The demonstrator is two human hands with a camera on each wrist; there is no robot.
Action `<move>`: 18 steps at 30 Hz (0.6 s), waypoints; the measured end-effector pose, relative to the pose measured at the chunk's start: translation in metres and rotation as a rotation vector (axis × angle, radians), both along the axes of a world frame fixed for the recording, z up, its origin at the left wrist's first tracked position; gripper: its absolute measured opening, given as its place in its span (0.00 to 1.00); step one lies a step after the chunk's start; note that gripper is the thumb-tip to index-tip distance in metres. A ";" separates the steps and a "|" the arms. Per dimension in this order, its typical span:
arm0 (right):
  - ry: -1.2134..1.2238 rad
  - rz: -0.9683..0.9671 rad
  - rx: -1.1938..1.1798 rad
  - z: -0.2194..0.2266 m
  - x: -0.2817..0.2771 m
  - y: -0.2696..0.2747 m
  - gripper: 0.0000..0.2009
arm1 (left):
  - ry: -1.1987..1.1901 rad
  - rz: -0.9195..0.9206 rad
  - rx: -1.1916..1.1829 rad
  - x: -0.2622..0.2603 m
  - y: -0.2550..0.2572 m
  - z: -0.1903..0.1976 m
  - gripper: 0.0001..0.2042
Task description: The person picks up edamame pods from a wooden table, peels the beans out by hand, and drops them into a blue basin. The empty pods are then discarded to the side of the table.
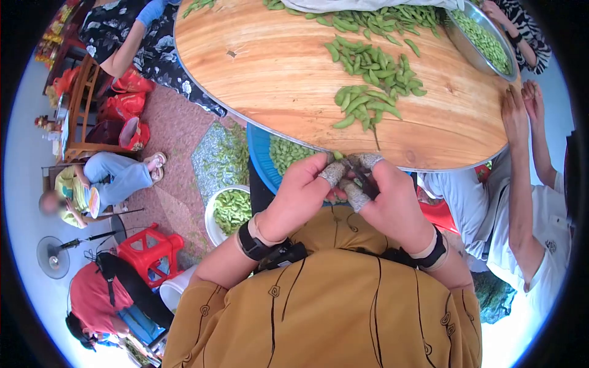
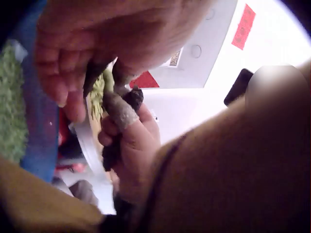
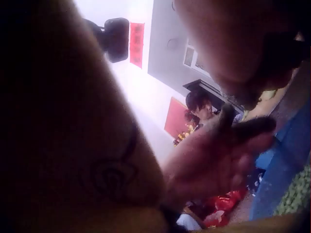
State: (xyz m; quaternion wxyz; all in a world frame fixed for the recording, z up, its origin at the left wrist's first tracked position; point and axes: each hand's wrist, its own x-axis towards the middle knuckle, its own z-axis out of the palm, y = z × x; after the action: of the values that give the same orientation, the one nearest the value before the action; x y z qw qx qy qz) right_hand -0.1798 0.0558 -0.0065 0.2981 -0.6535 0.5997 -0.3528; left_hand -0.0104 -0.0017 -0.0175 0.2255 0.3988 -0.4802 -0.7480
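Note:
In the head view, my left hand point(image 1: 299, 187) and right hand point(image 1: 397, 199) meet just off the near edge of the wooden tabletop point(image 1: 270, 80). Worn grey and dark covers wrap the thumbs and some fingers. Between the fingertips is a green soybean pod point(image 1: 338, 156), pinched by both hands; the left wrist view shows the pod point(image 2: 108, 80) at the right thumb tip. The fingers hide part of it. Beneath the hands sits a blue basin point(image 1: 261, 153) of shelled beans. Loose pods point(image 1: 365, 104) lie in a pile on the tabletop ahead.
A white bowl point(image 1: 211, 224) holding green pods or husks stands on the floor at left. At the far right of the tabletop is a metal bowl point(image 1: 454, 43) of beans. Other people sit around, one person's hands point(image 1: 518, 116) near the right edge. Red stools point(image 1: 147, 251) stand behind left.

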 end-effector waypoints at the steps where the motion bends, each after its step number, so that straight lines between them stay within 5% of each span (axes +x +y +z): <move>1: -0.126 -0.010 0.050 -0.002 -0.002 0.001 0.15 | -0.001 -0.006 0.001 -0.001 0.000 0.000 0.10; 8: -0.097 0.135 0.104 -0.001 -0.016 -0.002 0.13 | -0.058 0.015 -0.197 0.006 0.003 0.004 0.13; 16: -0.440 0.229 0.261 0.001 -0.017 -0.006 0.15 | -0.272 -0.115 -0.309 0.010 0.001 0.004 0.10; 18: -0.497 0.204 0.341 0.006 -0.016 -0.007 0.15 | -0.446 -0.124 -1.050 0.010 0.002 -0.006 0.08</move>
State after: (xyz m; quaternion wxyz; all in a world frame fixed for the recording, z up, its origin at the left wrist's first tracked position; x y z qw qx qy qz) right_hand -0.1957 0.0484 -0.0009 0.5746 -0.5447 0.4905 -0.3641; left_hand -0.0006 0.0008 -0.0233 0.2422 0.3526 -0.8458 -0.3188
